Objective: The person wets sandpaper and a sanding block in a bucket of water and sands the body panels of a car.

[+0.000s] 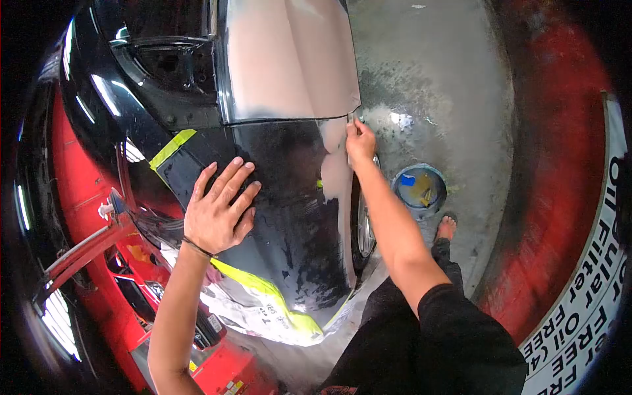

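My left hand point(222, 205) rests with fingers spread on the dark car panel point(276, 178), near a strip of yellow-green tape point(172, 149). At the panel's outer edge, above the wheel point(366, 227), my right hand point(361, 143) is closed with thumb and fingers together. A small greyish edge shows at its fingertips, but what it grips is hidden. Beside this hand runs a pinkish-beige sanded patch point(338, 174). A narrow gap separates the dark panel from the large pinkish-beige door point(289, 59). Wet, dull smears mark the dark surface.
A round bucket point(440, 204) of murky water, with blue and yellow pieces in it, stands on the wet concrete floor point(447, 85). White sheeting with yellow-green tape point(289, 319) covers the car's end. Red equipment point(230, 362) is at lower left; a lettered sign point(586, 309) at right.
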`<act>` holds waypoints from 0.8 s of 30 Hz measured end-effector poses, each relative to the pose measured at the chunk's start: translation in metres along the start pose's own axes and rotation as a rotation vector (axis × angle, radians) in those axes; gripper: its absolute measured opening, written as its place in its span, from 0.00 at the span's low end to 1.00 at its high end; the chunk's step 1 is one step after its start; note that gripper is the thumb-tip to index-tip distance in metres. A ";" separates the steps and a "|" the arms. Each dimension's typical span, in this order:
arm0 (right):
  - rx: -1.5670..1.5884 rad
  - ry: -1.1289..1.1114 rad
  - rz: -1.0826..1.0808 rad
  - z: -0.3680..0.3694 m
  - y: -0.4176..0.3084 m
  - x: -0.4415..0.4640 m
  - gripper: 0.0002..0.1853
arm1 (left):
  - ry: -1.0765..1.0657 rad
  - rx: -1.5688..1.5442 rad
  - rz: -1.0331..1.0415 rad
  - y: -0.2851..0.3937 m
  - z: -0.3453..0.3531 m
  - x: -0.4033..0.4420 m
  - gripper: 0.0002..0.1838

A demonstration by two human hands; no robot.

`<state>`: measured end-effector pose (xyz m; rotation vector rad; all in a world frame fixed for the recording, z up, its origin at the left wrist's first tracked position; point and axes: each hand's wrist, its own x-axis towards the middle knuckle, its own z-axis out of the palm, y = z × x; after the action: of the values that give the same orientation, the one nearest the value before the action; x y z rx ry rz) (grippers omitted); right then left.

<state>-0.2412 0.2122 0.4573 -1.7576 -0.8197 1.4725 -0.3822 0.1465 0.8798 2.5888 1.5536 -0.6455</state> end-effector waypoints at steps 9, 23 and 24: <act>-0.023 0.023 -0.235 -0.037 -0.032 -0.127 0.24 | 0.006 -0.021 0.007 -0.004 0.001 0.001 0.27; -0.015 -0.013 -0.284 -0.049 -0.038 -0.154 0.24 | 0.009 -0.003 0.006 -0.002 -0.001 0.003 0.26; 0.011 -0.002 -0.266 -0.039 -0.029 -0.131 0.24 | 0.011 -0.003 0.008 -0.003 -0.001 0.003 0.26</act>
<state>-0.2246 0.1170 0.5582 -1.5704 -1.0023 1.2998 -0.3831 0.1510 0.8796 2.5991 1.5456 -0.6293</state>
